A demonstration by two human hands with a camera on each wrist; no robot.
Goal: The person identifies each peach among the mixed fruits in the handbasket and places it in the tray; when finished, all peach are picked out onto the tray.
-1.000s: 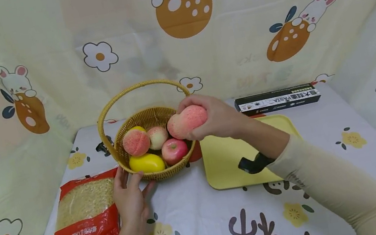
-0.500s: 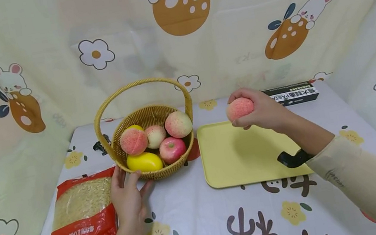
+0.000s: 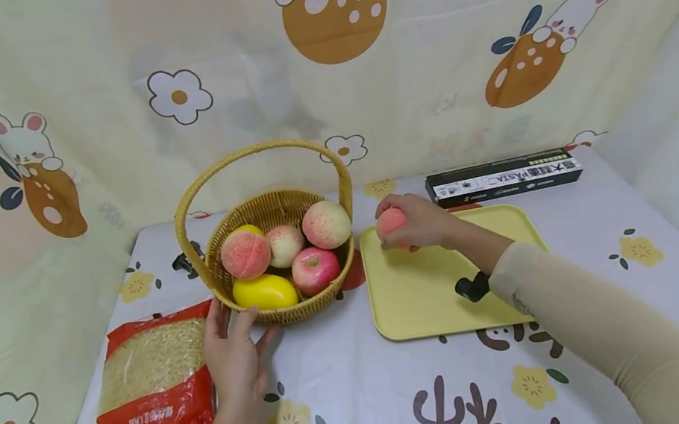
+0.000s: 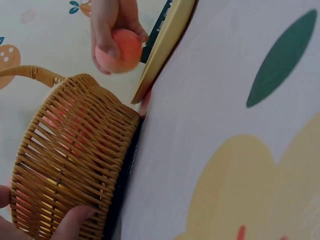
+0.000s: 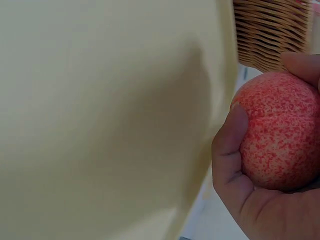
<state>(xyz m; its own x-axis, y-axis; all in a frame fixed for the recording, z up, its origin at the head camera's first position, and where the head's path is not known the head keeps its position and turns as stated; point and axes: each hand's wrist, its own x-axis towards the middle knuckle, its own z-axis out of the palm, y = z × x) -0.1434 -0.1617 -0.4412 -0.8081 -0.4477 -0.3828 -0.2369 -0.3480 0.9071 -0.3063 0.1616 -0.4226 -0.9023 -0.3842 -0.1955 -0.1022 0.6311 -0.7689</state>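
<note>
My right hand (image 3: 416,221) grips a pinkish-red peach (image 5: 280,130) above the left back part of the yellow tray (image 3: 461,281), thumb and fingers curled round it. The left hand (image 3: 233,356) holds the wicker basket (image 3: 292,315) at its front left, with fingers at the rim and the thumb against the woven side in the left wrist view. Inside the basket lie a red peach (image 3: 245,254), two paler peaches, one small (image 3: 285,246) and one larger (image 3: 327,225), a pink apple (image 3: 316,271) and a yellow mango-like fruit (image 3: 265,293). Another yellow fruit is mostly hidden behind the red peach.
A red bag of pasta (image 3: 153,392) lies left of the left hand. Behind the tray stands a black pasta box (image 3: 504,177). A small black object (image 3: 185,263) sits left of the basket, whose handle (image 3: 253,150) arches above it. Patterned cloth hangs behind the table.
The right hand lets go of the larger pale peach in the basket and keeps the pinkish-red one. It swings right over the tray, then back left and lower. The left hand stays on the basket.
</note>
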